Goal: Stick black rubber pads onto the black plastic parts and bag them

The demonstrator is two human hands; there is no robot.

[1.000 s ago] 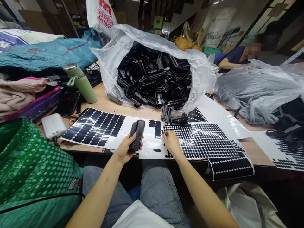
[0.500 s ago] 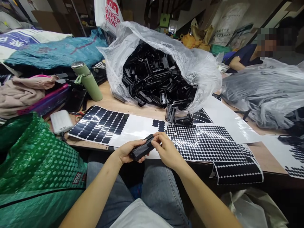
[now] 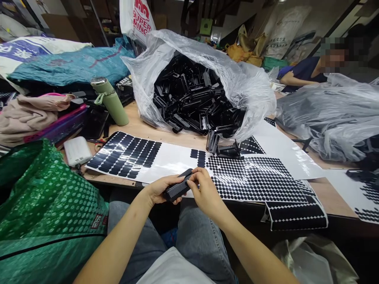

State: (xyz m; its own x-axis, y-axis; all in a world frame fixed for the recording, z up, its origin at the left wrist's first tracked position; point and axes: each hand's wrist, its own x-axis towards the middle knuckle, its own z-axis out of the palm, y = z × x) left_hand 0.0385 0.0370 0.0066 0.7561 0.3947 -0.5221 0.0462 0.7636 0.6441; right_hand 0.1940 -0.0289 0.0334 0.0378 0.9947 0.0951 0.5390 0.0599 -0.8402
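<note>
Gripping the black part (image 3: 177,190) is the left hand (image 3: 161,190), thumb along the top, fingers curled underneath. Right hand (image 3: 207,191) has thumb and forefinger narrow at the part's far end; cannot tell if anything is pinched between them. Part is a long block with rounded ends and fine diagonal weave texture, up off the wooden table (image 3: 134,118) near its front edge.

Clock centred on the part. 3 o'clock: glossy pale sheet with rows of round black dots (image 3: 257,177). 9 to 10: glossy white sheet with black oblongs (image 3: 166,157), partly bare. 12 to 1: big crinkled translucent plastic bag (image 3: 251,94), mouth open, full of shiny black frames (image 3: 192,96). 2: a few loose frames (image 3: 212,142) outside it. 10 to 11: smooth green bottle (image 3: 114,104), cylindrical, metallic cap.

Vs 1 s ago: right hand was down on the dots, now up at the part. Part pointed nearer 12 to 1, now swung over to about 2. Vs half a second ago: nearly identical pose.
</note>
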